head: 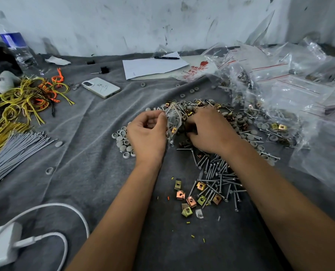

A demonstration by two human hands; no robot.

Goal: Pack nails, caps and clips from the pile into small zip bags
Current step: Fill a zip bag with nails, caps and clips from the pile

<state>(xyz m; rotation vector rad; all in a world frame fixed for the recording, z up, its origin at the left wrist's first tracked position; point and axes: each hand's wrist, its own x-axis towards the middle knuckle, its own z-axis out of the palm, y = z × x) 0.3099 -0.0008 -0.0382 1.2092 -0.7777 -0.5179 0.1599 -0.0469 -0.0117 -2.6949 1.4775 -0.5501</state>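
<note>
A: Grey cloth [80, 169] covers the work surface; stained white wall [143, 22] behind. Task items?

B: Pile [211, 114] of nails, grey caps and brass clips at centre. Loose nails [219, 173] and clips [192, 200] nearer the person.

A: Hands?

B: Left hand [146, 133] pinches the rim of 1 small zip bag [172, 122], fingers curled. Right hand [211, 130] lies on the pile beside the bag, fingers bent down into the parts; what they hold, cannot tell.

A: Surroundings?

B: Packed bags [280, 79] at right. Phone [101, 87], paper [153, 67] and pen [166, 58] behind, wire ties [26, 94] at left.
</note>
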